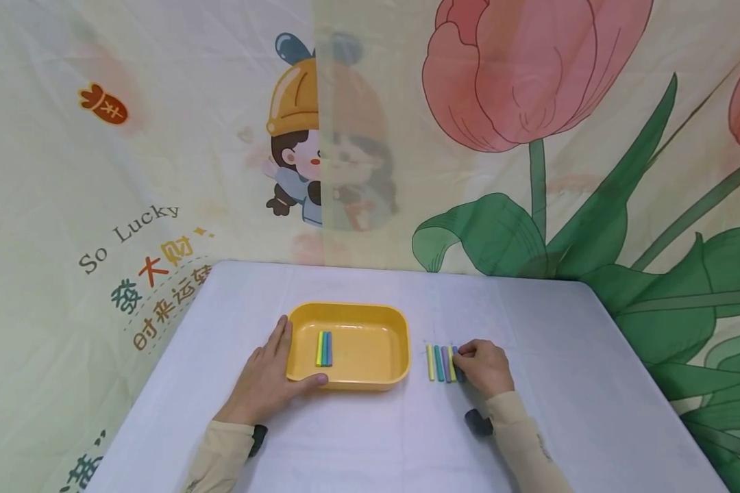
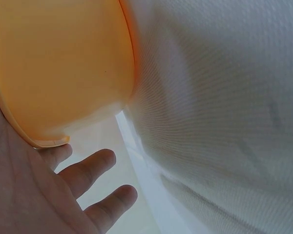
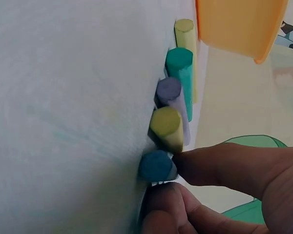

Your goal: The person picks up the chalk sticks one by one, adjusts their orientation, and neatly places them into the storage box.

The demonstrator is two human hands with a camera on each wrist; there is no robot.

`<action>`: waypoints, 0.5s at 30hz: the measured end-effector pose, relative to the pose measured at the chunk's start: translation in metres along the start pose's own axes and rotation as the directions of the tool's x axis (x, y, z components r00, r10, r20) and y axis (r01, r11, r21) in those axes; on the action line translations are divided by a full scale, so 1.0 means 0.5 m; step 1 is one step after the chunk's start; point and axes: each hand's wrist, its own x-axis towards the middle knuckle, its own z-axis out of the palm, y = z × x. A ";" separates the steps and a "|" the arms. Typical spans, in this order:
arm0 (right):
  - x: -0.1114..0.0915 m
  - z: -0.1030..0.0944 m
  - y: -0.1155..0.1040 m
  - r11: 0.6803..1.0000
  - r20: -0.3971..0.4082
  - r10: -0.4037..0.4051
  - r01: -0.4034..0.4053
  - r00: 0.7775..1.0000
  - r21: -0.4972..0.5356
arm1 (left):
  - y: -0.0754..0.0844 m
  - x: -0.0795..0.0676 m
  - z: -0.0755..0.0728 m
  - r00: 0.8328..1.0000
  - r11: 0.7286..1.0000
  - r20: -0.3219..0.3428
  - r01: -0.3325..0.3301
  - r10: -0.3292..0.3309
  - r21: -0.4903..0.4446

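Observation:
A yellow tray (image 1: pixel 370 373) lies on the table with a yellow, a teal and a blue chalk stick (image 1: pixel 329 349) side by side in its left part. My left hand (image 1: pixel 265 383) rests against the tray's left end, thumb along the front rim; the left wrist view shows its fingers (image 2: pixel 90 171) extended past the rim. Right of the tray is a row of chalk: yellow (image 1: pixel 431 363), teal (image 1: pixel 439 363), purple (image 3: pixel 169 90), another yellow (image 3: pixel 166 123) and blue (image 3: pixel 157 165). At the row's right end my right hand (image 1: pixel 486 368) pinches the blue chalk between thumb and fingertips.
A white cloth covers the table (image 1: pixel 370 438). Behind it hangs a printed curtain (image 1: pixel 370 239) with tulips and a cartoon figure. A black wrist device (image 1: pixel 479 423) is beside the right cuff, and another dark one (image 1: pixel 257 440) is at the left wrist.

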 end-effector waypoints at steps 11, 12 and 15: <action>0.010 0.004 -0.007 0.999 -0.002 0.017 -0.017 1.000 -0.047 | -0.002 0.001 0.004 1.000 1.000 0.001 0.002 -0.002 0.005; 0.012 0.004 -0.008 0.999 0.001 0.019 -0.018 1.000 -0.048 | -0.002 0.001 0.004 1.000 1.000 0.000 0.001 -0.001 0.006; 0.014 0.003 -0.009 0.999 0.004 0.010 -0.010 1.000 -0.051 | -0.003 0.001 0.004 1.000 1.000 -0.004 0.001 -0.001 0.009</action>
